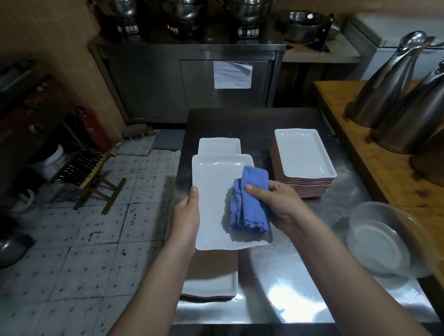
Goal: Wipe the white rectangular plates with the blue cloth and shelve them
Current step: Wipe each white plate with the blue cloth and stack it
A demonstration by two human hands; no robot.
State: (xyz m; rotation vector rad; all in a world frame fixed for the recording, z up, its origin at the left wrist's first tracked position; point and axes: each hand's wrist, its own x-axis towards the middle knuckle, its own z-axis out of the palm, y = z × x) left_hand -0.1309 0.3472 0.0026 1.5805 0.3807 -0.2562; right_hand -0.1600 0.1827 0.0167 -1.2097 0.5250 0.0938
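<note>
I hold a white rectangular plate (212, 202) above the steel table (288, 288). My left hand (186, 216) grips its left edge, thumb on the rim. My right hand (275, 203) grips the folded blue cloth (249, 205), which lies on the plate's right half. A stack of white rectangular plates (303, 155) with reddish undersides stands on the table to the right. Another white plate (218, 146) lies beyond the held one, and one more (212, 285) lies below it near the table's left edge.
A clear bowl (383, 238) sits at the table's right. Steel jugs (393, 90) stand on the wooden counter (398, 183) beside it. A steel cabinet (189, 79) with pots on top is across the aisle. A wooden stool (97, 180) stands on the tiled floor at left.
</note>
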